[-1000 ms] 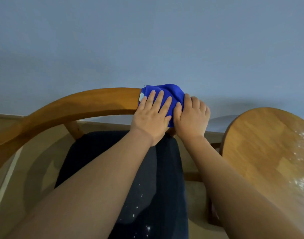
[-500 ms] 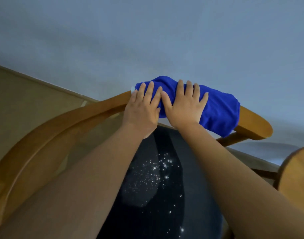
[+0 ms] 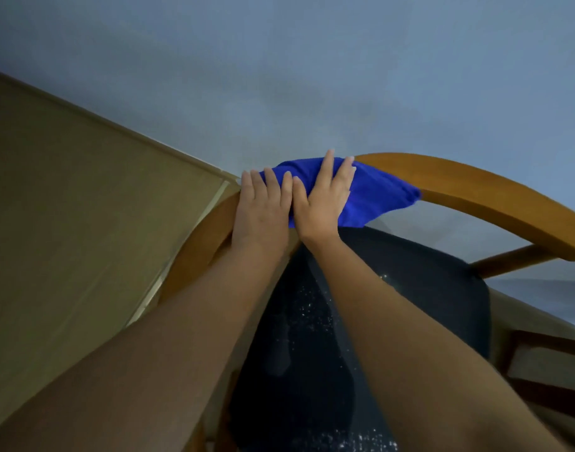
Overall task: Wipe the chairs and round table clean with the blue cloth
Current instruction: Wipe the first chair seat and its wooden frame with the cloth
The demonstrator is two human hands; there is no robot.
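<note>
cloth point(image 3: 374, 197): frame centre, draped over chair rail point(image 3: 491, 199) | left hand point(image 3: 263, 213), right hand point(image 3: 322, 203): hands flat, fingers straight, pressing cloth, gripping nothing | handling: soft, light, probably bunches and slides on smooth wood; best pressed from above

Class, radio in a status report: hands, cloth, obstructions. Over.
Left hand and right hand flat, side by side, pressing the blue cloth. Cloth draped over chair backrest. No obstruction seen.

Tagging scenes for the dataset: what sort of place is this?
Likely a home dining corner, though unsure: a curved wooden chair backrest above a dark padded seat, a plain grey-blue wall and a beige tiled floor.
</note>
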